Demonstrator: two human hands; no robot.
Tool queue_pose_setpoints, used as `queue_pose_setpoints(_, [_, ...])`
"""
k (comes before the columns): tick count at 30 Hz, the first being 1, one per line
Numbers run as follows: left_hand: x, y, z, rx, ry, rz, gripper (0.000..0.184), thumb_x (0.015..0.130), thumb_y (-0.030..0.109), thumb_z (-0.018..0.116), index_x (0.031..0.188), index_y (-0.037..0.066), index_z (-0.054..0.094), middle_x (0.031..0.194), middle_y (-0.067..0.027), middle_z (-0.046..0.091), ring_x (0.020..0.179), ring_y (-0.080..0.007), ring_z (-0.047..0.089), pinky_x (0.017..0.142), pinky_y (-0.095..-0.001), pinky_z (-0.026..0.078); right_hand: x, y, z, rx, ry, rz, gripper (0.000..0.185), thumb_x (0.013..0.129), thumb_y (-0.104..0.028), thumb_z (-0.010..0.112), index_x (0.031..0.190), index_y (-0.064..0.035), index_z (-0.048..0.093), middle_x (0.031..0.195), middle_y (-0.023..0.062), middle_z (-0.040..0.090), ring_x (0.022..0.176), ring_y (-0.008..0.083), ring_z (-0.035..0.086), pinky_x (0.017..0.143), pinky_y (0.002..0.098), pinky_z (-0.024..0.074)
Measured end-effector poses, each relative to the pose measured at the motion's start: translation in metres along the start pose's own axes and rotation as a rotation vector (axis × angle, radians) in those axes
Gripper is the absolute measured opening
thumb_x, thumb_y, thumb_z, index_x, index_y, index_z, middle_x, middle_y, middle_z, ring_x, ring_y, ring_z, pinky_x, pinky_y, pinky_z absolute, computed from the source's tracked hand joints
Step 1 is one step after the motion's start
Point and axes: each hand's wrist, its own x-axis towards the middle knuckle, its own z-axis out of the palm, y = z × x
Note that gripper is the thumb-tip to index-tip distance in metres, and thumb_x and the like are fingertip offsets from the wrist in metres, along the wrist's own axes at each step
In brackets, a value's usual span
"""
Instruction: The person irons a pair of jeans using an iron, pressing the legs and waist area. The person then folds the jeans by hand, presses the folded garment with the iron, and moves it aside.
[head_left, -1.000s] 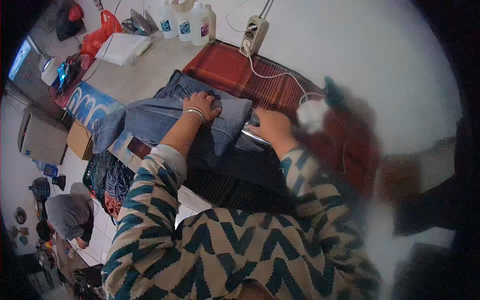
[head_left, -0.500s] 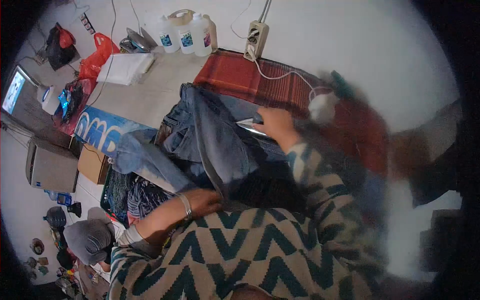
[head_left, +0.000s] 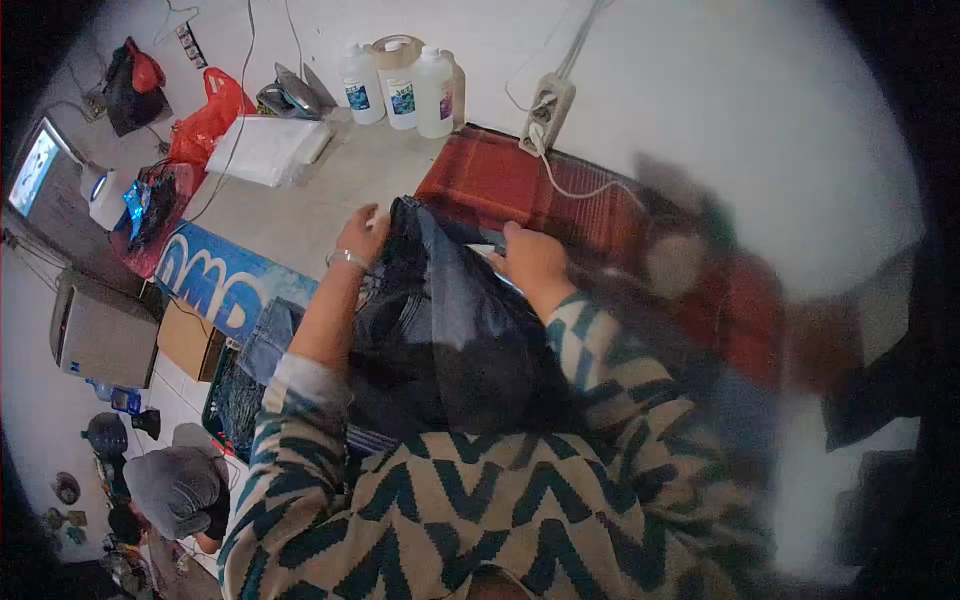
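A: Bench (head_left: 350,175): bottles (head_left: 402,95) along the wall edge, red cloth (head_left: 480,180) nearby. Where are the jeans (head_left: 455,300)?

B: Toward the near edge. The right hand (head_left: 535,262) clenches the iron (head_left: 483,248), largely hiding it; the left hand (head_left: 362,235) is beside the jeans, grip unclear.

Rumpled dark-blue jeans (head_left: 455,300), silvery iron (head_left: 484,249) alongside, partly hidden

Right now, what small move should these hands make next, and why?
Probably the left hand should spread the denim flatter first: the cloth lies bunched in uneven folds, that hand is close beside its far end, and the right hand grips what looks like an iron.
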Motion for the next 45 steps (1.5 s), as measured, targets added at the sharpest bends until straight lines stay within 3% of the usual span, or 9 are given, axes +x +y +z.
queue_pose_setpoints(2, [0.046, -0.013, 0.023, -0.026, 0.111, 0.012, 0.062, 0.088, 0.049, 0.051, 0.121, -0.003, 0.055, 0.121, -0.0270, 0.056, 0.116, -0.0355, 0.053, 0.096, -0.0404, 0.043, 0.023, -0.009, 0.005, 0.076, 0.068, -0.029, 0.039, 0.077, -0.038, 0.069, 0.098, -0.0067, 0.056, 0.083, 0.0148, 0.067, 0.080, 0.0350, 0.065, 0.070, 0.0462, 0.0511])
queue_pose_setpoints(5, [0.085, -0.003, 0.046, 0.029, 0.035, -0.285, 0.073, 0.083, 0.058, 0.051, 0.123, -0.003, 0.055, 0.129, -0.0267, 0.050, 0.123, -0.0365, 0.047, 0.101, -0.0419, 0.039, 0.054, -0.021, 0.012, 0.108, 0.059, -0.014, 0.039, 0.076, -0.037, 0.070, 0.097, -0.0065, 0.057, 0.086, 0.0153, 0.067, 0.082, 0.0354, 0.065, 0.072, 0.0458, 0.0509])
queue_pose_setpoints(10, [0.107, -0.002, 0.058, 0.282, -0.324, -0.457, 0.068, 0.076, 0.051, 0.055, 0.115, -0.005, 0.061, 0.120, -0.0246, 0.058, 0.113, -0.0374, 0.055, 0.096, -0.0406, 0.042, 0.076, -0.028, 0.006, 0.162, -0.057, 0.057, 0.040, 0.076, -0.035, 0.070, 0.100, -0.0063, 0.058, 0.091, 0.0177, 0.066, 0.088, 0.0355, 0.064, 0.075, 0.0453, 0.0502])
queue_pose_setpoints(12, [0.105, -0.002, 0.052, 0.364, -0.367, -0.424, 0.066, 0.074, 0.049, 0.056, 0.114, -0.004, 0.062, 0.116, -0.0242, 0.060, 0.109, -0.0363, 0.058, 0.094, -0.0400, 0.044, 0.065, -0.016, 0.004, 0.167, -0.025, -0.161, 0.037, 0.079, -0.034, 0.067, 0.102, -0.0065, 0.061, 0.090, 0.0147, 0.067, 0.084, 0.0341, 0.066, 0.073, 0.0453, 0.0518])
queue_pose_setpoints(17, [0.118, -0.034, 0.055, 0.484, -0.428, -0.233, 0.056, 0.073, 0.044, 0.059, 0.108, 0.001, 0.065, 0.103, -0.0202, 0.066, 0.097, -0.0324, 0.063, 0.088, -0.0381, 0.048, 0.036, -0.023, -0.007, 0.134, -0.066, -0.095, 0.036, 0.079, -0.035, 0.067, 0.099, -0.0060, 0.060, 0.087, 0.0151, 0.067, 0.082, 0.0344, 0.066, 0.071, 0.0448, 0.0519])
queue_pose_setpoints(27, [0.112, -0.047, 0.055, 0.317, -0.299, -0.237, 0.041, 0.075, 0.038, 0.060, 0.100, 0.007, 0.067, 0.095, -0.0148, 0.068, 0.088, -0.0273, 0.065, 0.080, -0.0369, 0.050, 0.062, -0.042, 0.005, 0.170, -0.048, -0.081, 0.035, 0.078, -0.037, 0.066, 0.096, -0.0070, 0.058, 0.089, 0.0164, 0.066, 0.085, 0.0353, 0.065, 0.072, 0.0455, 0.0517])
queue_pose_setpoints(31, [0.116, -0.067, 0.067, 0.220, -0.238, -0.237, 0.044, 0.074, 0.039, 0.057, 0.104, 0.007, 0.067, 0.105, -0.0196, 0.065, 0.102, -0.0336, 0.061, 0.088, -0.0398, 0.047, 0.030, -0.037, -0.011, 0.122, -0.108, -0.082, 0.035, 0.078, -0.035, 0.066, 0.097, -0.0076, 0.057, 0.087, 0.0162, 0.066, 0.083, 0.0345, 0.065, 0.072, 0.0450, 0.0517])
queue_pose_setpoints(42, [0.077, -0.077, 0.051, -0.089, 0.160, -0.322, 0.043, 0.084, 0.042, 0.053, 0.102, 0.004, 0.063, 0.103, -0.0214, 0.065, 0.099, -0.0372, 0.061, 0.085, -0.0407, 0.047, 0.104, -0.078, 0.031, 0.095, 0.242, -0.270, 0.032, 0.077, -0.033, 0.068, 0.092, -0.0068, 0.057, 0.075, 0.0134, 0.064, 0.072, 0.0329, 0.065, 0.063, 0.0437, 0.0508])
queue_pose_setpoints(45, [0.046, -0.080, 0.033, -0.232, 0.403, -0.216, 0.038, 0.092, 0.035, 0.051, 0.102, 0.000, 0.058, 0.089, -0.0129, 0.064, 0.085, -0.0247, 0.062, 0.077, -0.0339, 0.047, 0.122, -0.086, 0.024, 0.137, 0.140, -0.114, 0.031, 0.077, -0.032, 0.068, 0.093, -0.0070, 0.058, 0.079, 0.0133, 0.066, 0.075, 0.0329, 0.065, 0.064, 0.0437, 0.0508])
